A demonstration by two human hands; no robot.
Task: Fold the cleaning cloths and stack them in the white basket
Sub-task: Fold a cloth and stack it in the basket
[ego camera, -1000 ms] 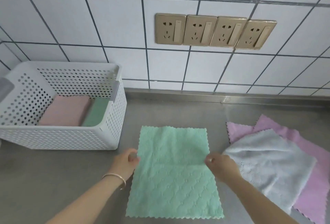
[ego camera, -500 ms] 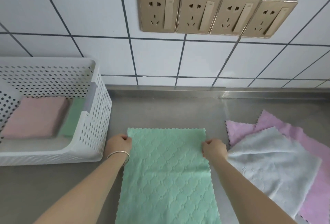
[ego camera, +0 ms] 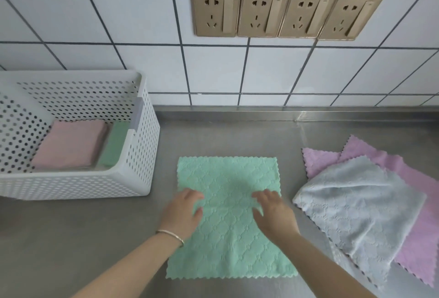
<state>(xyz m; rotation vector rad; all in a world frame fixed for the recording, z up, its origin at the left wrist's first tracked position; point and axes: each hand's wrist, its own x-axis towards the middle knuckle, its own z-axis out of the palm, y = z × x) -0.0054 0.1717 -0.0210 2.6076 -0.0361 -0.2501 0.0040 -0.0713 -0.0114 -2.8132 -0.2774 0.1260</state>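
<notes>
Flat on the steel counter (ego camera: pixel 237 136), green cloth (ego camera: pixel 228 221) under left hand (ego camera: pixel 183 214) and right hand (ego camera: pixel 273 217), fingers spread, gripping nothing. Likely soft, light, limp; best pinched at near corners.

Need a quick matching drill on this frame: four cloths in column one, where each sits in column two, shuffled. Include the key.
Column 1
1. spread green cloth
2. folded pink cloth
3. pale blue cloth
4. folded green cloth

Column 2
A. in the white basket, left side
B. on the lilac cloths, right of the counter
C. flat under both hands
D. in the basket, against its right wall

Pairs: 1-C, 2-A, 3-B, 4-D
</notes>
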